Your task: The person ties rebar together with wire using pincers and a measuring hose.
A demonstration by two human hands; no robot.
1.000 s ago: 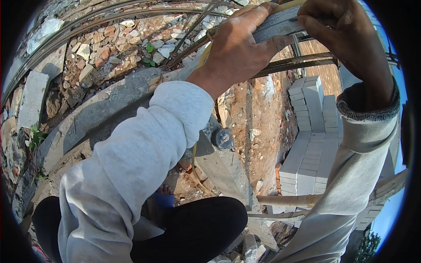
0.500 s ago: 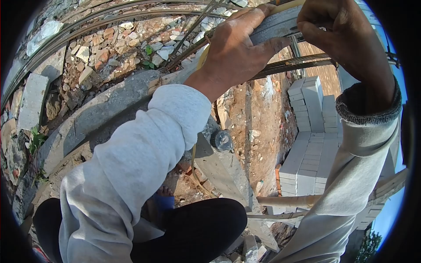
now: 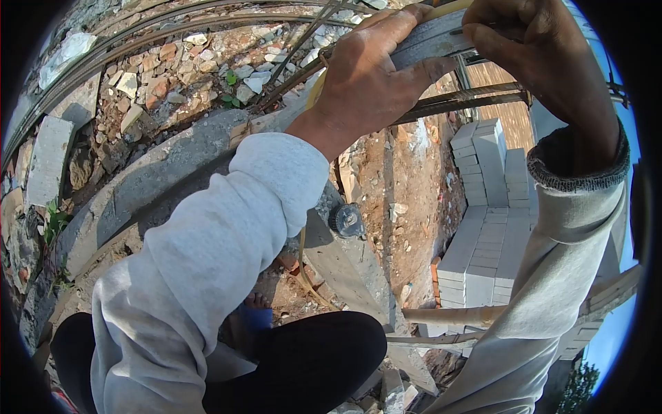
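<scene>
My left hand point(image 3: 376, 79) lies across a grey beam point(image 3: 431, 47) at the top of the view, its thumb stretched along the near side. A thin yellow hose point(image 3: 448, 8) runs under its fingers, which hold it against the beam; the hose shows again beside the wrist. At the beam's right, my right hand point(image 3: 534, 58) is closed, fingers curled in and thumb pressed to them. Whatever it pinches is hidden. Rusty steel bars point(image 3: 476, 95) pass just below both hands.
Rubble point(image 3: 172, 83) covers the ground at upper left beside a long concrete beam point(image 3: 158, 162). A dark round-capped object point(image 3: 347, 221) sits on a concrete piece point(image 3: 352, 269) below my left hand. Grey blocks point(image 3: 483, 241) are stacked far below, near a wooden pole point(image 3: 452, 316). My bent knee point(image 3: 324, 359) is below.
Both hands keep their places and grip on the beam, with only slight finger shifts in the right hand. The whole view has drifted a few pixels.
</scene>
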